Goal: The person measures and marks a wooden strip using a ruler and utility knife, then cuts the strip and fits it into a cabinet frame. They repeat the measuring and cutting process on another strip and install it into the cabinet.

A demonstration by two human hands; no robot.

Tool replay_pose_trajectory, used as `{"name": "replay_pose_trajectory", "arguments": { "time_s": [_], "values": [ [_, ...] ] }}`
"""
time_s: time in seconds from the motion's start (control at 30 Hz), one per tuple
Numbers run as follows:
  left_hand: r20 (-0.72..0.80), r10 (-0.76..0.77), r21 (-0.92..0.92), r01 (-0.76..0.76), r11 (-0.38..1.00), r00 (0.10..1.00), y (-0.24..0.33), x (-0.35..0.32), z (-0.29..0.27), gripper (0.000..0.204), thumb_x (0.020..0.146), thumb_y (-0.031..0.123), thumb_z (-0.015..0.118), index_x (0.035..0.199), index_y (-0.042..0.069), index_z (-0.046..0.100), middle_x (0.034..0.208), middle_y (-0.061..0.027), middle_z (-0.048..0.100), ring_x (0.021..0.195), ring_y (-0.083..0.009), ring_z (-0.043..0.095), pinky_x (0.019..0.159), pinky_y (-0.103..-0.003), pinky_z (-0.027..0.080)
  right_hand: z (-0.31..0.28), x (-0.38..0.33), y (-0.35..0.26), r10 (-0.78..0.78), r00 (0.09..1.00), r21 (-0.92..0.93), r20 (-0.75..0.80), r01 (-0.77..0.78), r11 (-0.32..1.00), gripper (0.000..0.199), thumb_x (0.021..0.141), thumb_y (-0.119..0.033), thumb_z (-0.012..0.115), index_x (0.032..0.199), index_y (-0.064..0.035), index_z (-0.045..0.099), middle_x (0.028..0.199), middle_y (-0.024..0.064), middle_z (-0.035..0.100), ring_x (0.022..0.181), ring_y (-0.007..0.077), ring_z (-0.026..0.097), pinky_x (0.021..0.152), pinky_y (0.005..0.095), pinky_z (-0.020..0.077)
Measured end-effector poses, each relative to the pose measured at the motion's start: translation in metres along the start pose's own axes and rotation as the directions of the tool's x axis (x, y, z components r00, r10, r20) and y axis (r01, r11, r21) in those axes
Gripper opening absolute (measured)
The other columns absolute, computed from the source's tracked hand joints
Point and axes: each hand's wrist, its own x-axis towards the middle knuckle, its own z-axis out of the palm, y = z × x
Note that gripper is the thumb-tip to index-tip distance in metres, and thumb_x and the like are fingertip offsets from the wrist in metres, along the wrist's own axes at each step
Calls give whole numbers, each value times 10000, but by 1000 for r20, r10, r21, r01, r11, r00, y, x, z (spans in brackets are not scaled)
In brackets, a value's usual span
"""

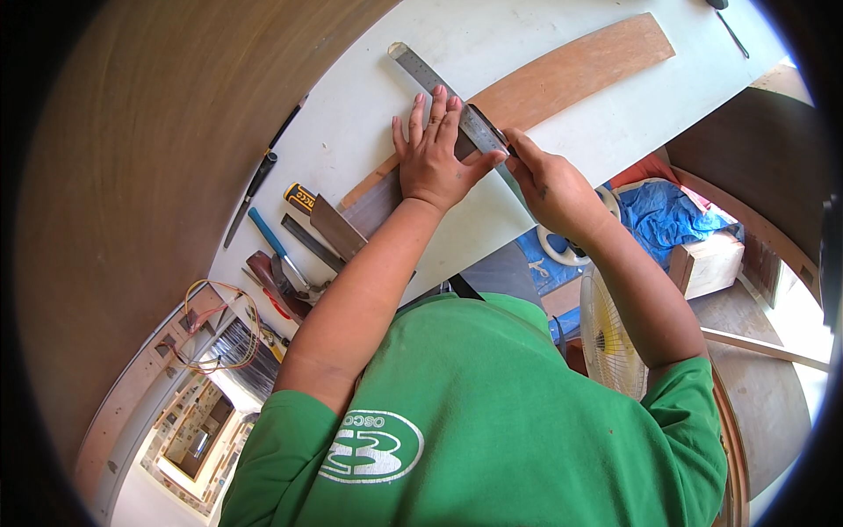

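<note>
My left hand (432, 162) lies flat with fingers spread, pressing on a metal ruler (417, 66) and the wood beneath. The ruler crosses a long, thin reddish-brown wood strip (580, 70) at an angle. Under my left palm and wrist is a darker grey-brown strip (378, 200). My right hand (549, 180) is closed at the ruler's near end, by the wood's edge. A dark, slim piece shows along the ruler beside its fingertips; the grip hides most of it, and I cannot make out its kind.
On the white table (351, 114), to the left, lie a black-handled knife (255, 186), a yellow-and-black tool (300, 198), a blue-handled hammer (268, 233) and a wooden plane (274, 277). A curved brown panel (158, 158) rises at left. A fan (610, 338) and blue sheeting (654, 215) are at right.
</note>
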Motion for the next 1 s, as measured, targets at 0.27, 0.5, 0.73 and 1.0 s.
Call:
{"name": "replay_pose_trajectory", "arguments": {
  "time_s": [0.27, 0.5, 0.73, 1.0],
  "values": [
    [-7, 14, 10, -14, 1000, 1000, 1, 0, -2, 1107, 774, 872, 613, 1565, 111, 467, 1687, -111, 372, 1560, -388, 291, 1235, -676, 135, 1, 0, 1, 1, 1000, 5, -1, -1, 1000, 319, 1103, -293, 509, 1328, -68, 530, 864, 282, 693, 842, 486, 682, 719, 542, 520],
    [-26, 24, 4, -24, 1000, 999, 1, 0, -1, 1067, 792, 842, 638, 1559, 118, 472, 1683, -120, 376, 1553, -402, 305, 1228, -682, 153, -6, 2, -5, 36, 998, -28, 46, -35, 999, 327, 1099, -257, 517, 1361, -62, 529, 908, 289, 694, 870, 482, 686, 744, 520, 530],
    [-17, 13, -22, -13, 1000, 1000, 0, -1, 0, 1080, 810, 893, 529, 1546, 104, 494, 1682, -99, 380, 1563, -358, 279, 1237, -677, 112, -7, 3, -19, 134, 987, -62, 88, -128, 990, 358, 1089, -196, 537, 1417, -53, 530, 1013, 299, 700, 937, 467, 699, 803, 482, 548],
    [-6, 15, 6, -15, 1000, 1000, 1, -1, -3, 1042, 814, 828, 624, 1547, 101, 485, 1686, -107, 373, 1559, -369, 299, 1237, -665, 137, -2, 2, -14, 48, 999, -87, 8, -47, 995, 289, 1098, -265, 520, 1309, -72, 556, 862, 270, 696, 835, 475, 683, 711, 537, 521]
  ]
}}
